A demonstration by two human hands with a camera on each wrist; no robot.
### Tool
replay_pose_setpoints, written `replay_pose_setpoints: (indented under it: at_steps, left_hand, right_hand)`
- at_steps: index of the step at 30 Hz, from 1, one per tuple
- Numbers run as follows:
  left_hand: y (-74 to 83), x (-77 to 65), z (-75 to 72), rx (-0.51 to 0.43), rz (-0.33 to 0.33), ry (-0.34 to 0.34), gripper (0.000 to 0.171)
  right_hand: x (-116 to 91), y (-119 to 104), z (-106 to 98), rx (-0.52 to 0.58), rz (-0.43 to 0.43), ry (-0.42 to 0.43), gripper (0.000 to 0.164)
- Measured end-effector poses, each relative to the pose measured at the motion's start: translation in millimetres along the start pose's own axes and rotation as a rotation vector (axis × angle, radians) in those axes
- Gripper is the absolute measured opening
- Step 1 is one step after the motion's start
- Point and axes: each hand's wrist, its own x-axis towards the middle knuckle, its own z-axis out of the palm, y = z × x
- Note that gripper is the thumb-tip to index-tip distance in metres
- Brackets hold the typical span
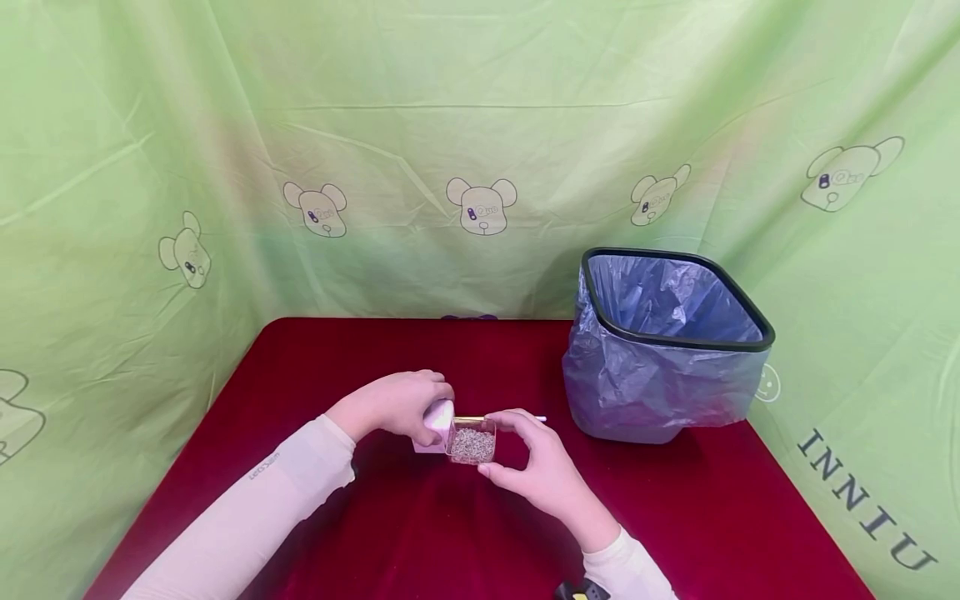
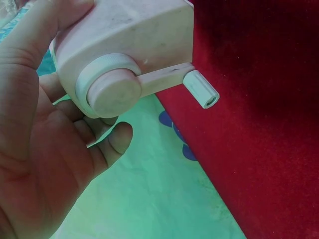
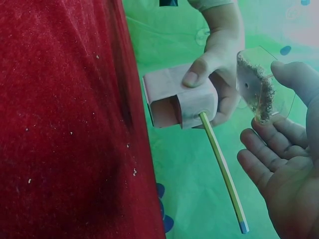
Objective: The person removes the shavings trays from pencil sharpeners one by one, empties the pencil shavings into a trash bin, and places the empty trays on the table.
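My left hand (image 1: 405,402) grips a pale pink crank pencil sharpener (image 2: 144,42), its thumb on one side and fingers round the other. The crank handle (image 2: 202,89) sticks out in the left wrist view. A yellow pencil (image 3: 223,172) juts from the sharpener's hole, and the drawer slot (image 3: 164,111) beside it gapes. My right hand (image 1: 546,468) pinches the clear shavings drawer (image 3: 256,88) between thumb and fingers. Grey-brown shavings (image 1: 472,446) fill part of this drawer. In the right wrist view, the drawer is apart from the sharpener.
A bin (image 1: 667,341) with a black rim and a bluish-purple plastic liner stands at the right back of the red table (image 1: 360,350). Small pale crumbs (image 3: 134,172) are scattered on the red cloth. Green printed curtains (image 1: 405,142) surround the table's back and sides.
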Motion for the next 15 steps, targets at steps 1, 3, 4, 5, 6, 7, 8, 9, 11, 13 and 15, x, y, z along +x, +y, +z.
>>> replay_pose_setpoints:
  at_steps: [1,3,4,5,6,7,8,9,11,13,15]
  left_hand:
    - [-0.2,0.1,0.9,0.004,0.002,0.001,0.046]
    - [-0.4,0.3,2.6,0.013,0.003,0.002,0.047]
    - [-0.3,0.4,3.1,0.019,0.001,0.002,0.047]
    - [-0.5,0.7,4.1,0.023,0.0,0.002,0.047]
    - [-0.6,1.0,5.1,0.027,-0.002,0.002,0.047]
    - [-0.5,1.2,5.9,0.027,-0.005,0.003,0.047]
    - [-0.5,1.5,7.0,0.031,-0.006,0.004,0.048]
    - [-0.3,1.8,7.9,0.034,-0.007,0.006,0.048]
    - [0.7,2.1,9.5,0.039,-0.007,0.007,0.048]
    - [1.7,2.4,11.2,0.046,-0.002,0.007,0.049]
    - [3.0,2.5,12.4,0.052,0.001,0.009,0.049]
  right_hand:
    - [0,0,0,0.0,0.004,0.0,0.054]
    - [0,0,-1,-0.004,0.009,-0.001,0.054]
    - [0,0,-1,-0.008,0.011,-0.002,0.054]
    - [1,0,-1,-0.012,0.014,-0.002,0.055]
    - [1,0,-1,-0.015,0.015,-0.004,0.055]
    - [1,0,-1,-0.019,0.016,-0.005,0.055]
    - [1,0,-1,-0.02,0.016,-0.006,0.055]
    - [1,0,-1,-0.02,0.017,-0.007,0.056]
    - [1,1,-1,-0.017,0.018,-0.007,0.055]
    - [1,2,-1,-0.011,0.016,-0.007,0.055]
    - [0,3,-1,-0.003,0.013,-0.006,0.054]
